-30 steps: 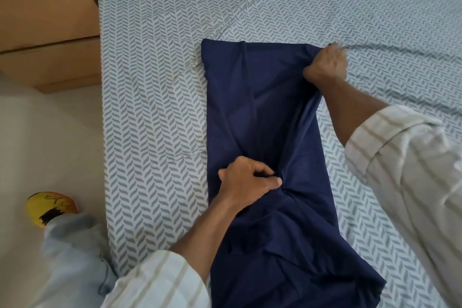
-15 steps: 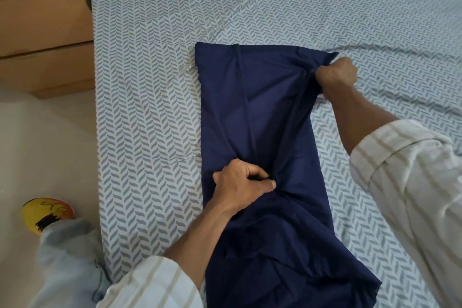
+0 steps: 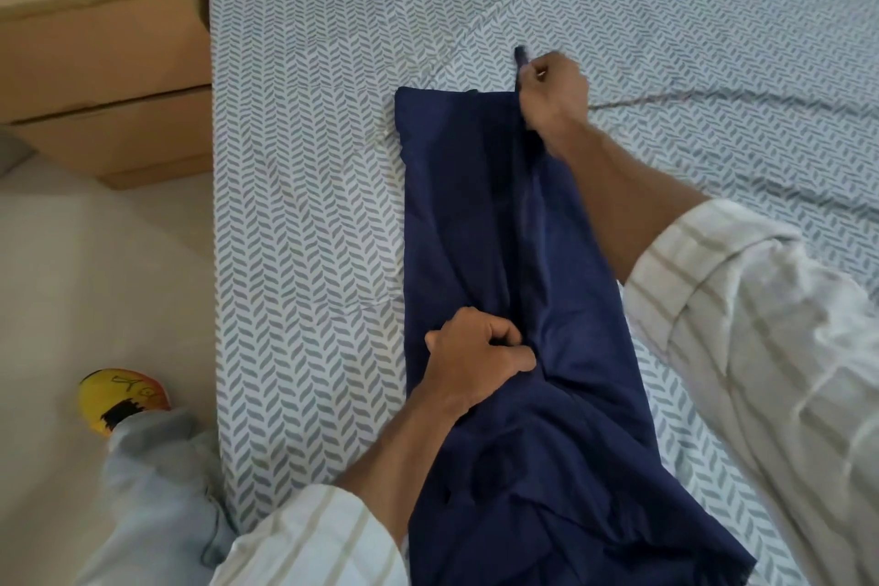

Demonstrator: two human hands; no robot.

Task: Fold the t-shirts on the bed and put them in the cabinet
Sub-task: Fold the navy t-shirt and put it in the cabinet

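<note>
**Two pinches on limp navy jersey, mid-fold**

The right hand (image 3: 554, 93) is curled at the far end of the navy t-shirt (image 3: 475, 224), fingers closed on its top right corner; a small tab of dark fabric pokes up just above the knuckles, and a raised ridge of cloth runs back from this grip down the shirt's length. The left hand (image 3: 478, 359) is a fist near the middle of the garment, thumb and fingers bunching a tuck of fabric where that ridge ends. Between the two grips the right-hand portion of the shirt stands up off the mattress.

The shirt lies as a long narrow strip on the bed (image 3: 304, 214), running away from the person, with its near end rumpled and reaching the bed's near edge. It looks thin and soft: it drapes, creases wherever it is gathered, and will hold no shape of its own. It should be light and not slippery against the herringbone sheet, which itself shows drag wrinkles near the right hand. Hemmed corners and edges look like the best places to take it; pinching the open middle only puckers the layers. Tension between two hands should keep a fold line straight.

Beyond the bed's left side sit stacked cardboard boxes (image 3: 100, 62). A yellow shoe (image 3: 121, 397) rests on the floor.
</note>
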